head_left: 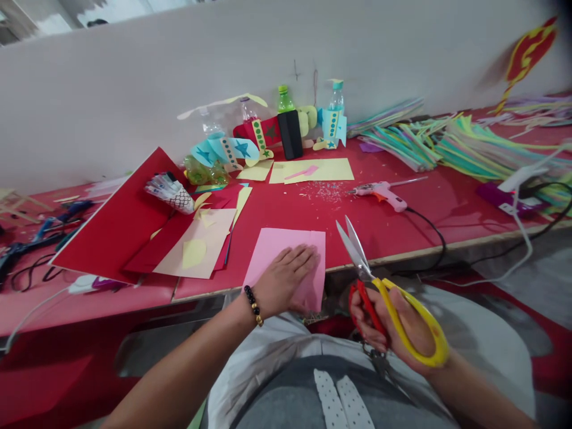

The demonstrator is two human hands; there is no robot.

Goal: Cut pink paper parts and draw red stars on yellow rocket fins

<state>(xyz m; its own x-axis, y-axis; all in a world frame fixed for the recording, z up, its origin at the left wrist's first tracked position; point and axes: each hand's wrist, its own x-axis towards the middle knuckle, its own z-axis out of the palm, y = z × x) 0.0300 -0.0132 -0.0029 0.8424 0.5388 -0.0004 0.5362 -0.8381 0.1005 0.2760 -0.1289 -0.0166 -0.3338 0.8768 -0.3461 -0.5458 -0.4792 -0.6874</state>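
Note:
My left hand (288, 274) lies flat on a sheet of pink paper (261, 256) at the table's front edge. Its fingers are stretched out, and the thumb is hard to see. A black beaded bracelet (252, 305) is round that wrist. My right hand (379, 319) grips a pair of scissors (363, 265) by its red and yellow handles, just off the front edge. The blades are slightly apart and point up and away, with nothing between them, to the right of the pink sheet.
Left are cream paper (210, 235), red boards (120, 220) and a cup of pens (176, 193). Decorated plastic bottles (333, 119) line the wall. A pink glue gun (384, 193) with a black cord lies right of centre. Coloured strips (473, 146) pile up at the right.

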